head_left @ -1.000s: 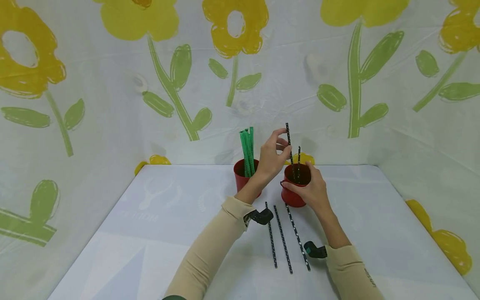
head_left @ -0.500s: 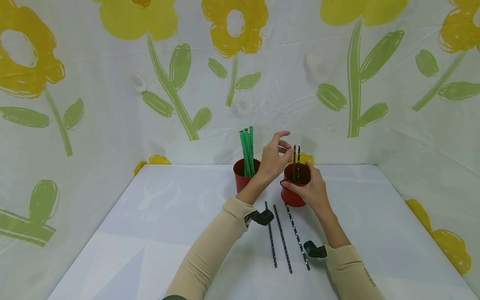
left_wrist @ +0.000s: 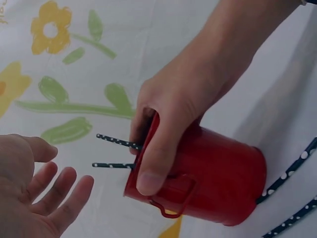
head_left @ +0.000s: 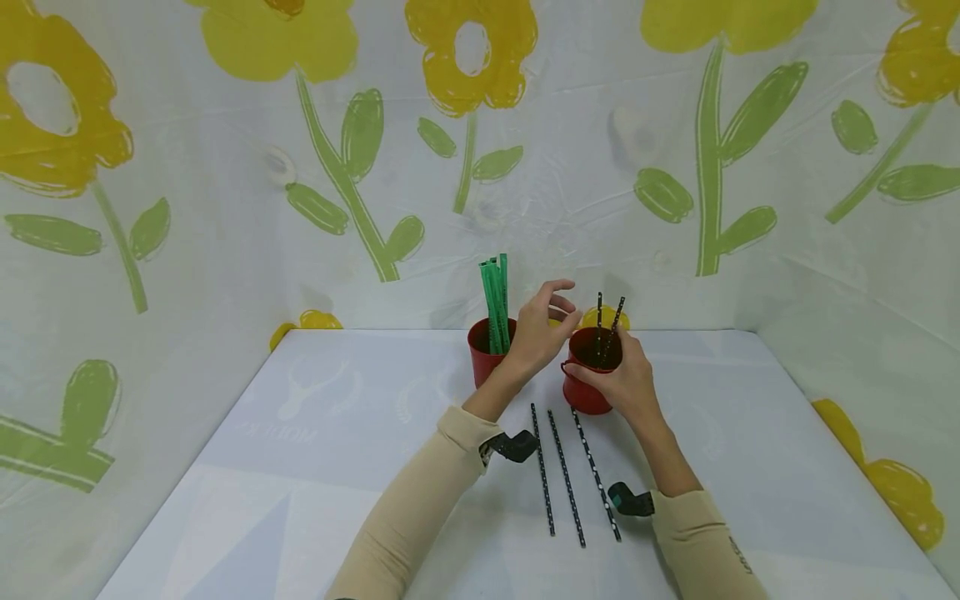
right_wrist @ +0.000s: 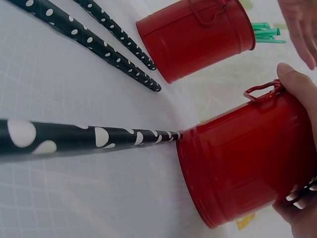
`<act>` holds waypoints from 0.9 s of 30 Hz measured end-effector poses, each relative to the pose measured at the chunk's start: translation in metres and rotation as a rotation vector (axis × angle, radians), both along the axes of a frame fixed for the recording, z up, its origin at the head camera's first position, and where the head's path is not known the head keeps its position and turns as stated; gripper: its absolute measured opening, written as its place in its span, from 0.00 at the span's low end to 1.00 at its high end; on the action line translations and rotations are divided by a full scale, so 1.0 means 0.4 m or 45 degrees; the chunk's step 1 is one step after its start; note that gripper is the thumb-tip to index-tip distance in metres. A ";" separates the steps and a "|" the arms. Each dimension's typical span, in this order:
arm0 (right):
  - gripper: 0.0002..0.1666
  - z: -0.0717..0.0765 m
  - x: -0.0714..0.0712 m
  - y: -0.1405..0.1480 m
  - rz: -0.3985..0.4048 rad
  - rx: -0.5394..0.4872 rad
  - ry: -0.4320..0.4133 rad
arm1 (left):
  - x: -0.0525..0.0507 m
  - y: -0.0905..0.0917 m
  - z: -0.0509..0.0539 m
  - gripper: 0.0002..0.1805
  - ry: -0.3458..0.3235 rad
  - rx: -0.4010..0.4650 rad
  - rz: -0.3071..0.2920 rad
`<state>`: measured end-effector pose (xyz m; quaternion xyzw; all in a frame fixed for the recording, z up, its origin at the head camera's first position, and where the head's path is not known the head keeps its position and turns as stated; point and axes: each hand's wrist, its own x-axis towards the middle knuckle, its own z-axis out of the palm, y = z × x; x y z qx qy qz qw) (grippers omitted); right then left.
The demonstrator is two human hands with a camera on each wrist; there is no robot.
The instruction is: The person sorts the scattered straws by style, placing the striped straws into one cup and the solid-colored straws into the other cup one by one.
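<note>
My right hand (head_left: 628, 375) grips the rim and side of a red metal bucket (left_wrist: 223, 173) with small wire handles. Two black straws with white dots (left_wrist: 114, 165) stand in that bucket, one leaning toward the right hand in the head view. Beside the bucket's left rim hovers my left hand (head_left: 542, 329), fingers loosely spread and holding nothing. In front of the bucket, three more dotted black straws (head_left: 566, 479) lie side by side on the white table (head_left: 337, 467). The nearest straw's far end meets the bucket's base in the right wrist view (right_wrist: 99, 136).
A second red bucket (right_wrist: 198, 39) stands to the left, holding several green straws (head_left: 492, 304); the left forearm partly covers it in the head view. Behind the table rises a white curtain (head_left: 570, 167) printed with yellow flowers.
The left hand has let go of a dotted black straw, which dropped into the right bucket and now leans right. That hand has drawn slightly down and left; the right hand stays put.
</note>
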<state>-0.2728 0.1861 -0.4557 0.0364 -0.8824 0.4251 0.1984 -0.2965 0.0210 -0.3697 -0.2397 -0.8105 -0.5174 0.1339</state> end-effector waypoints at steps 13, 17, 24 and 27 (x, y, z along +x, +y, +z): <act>0.52 0.000 0.003 0.000 0.019 0.017 0.041 | 0.062 -0.066 -0.090 0.21 -0.069 0.040 -0.046; 0.57 0.001 0.005 0.000 0.016 0.011 0.043 | 0.076 -0.090 -0.116 0.20 -0.085 0.059 -0.048; 0.61 0.002 0.007 -0.001 0.006 -0.003 0.021 | 0.099 -0.121 -0.149 0.20 -0.147 0.032 -0.016; 0.62 0.000 0.007 -0.001 -0.004 0.003 0.011 | 0.106 -0.129 -0.160 0.20 -0.159 -0.016 0.010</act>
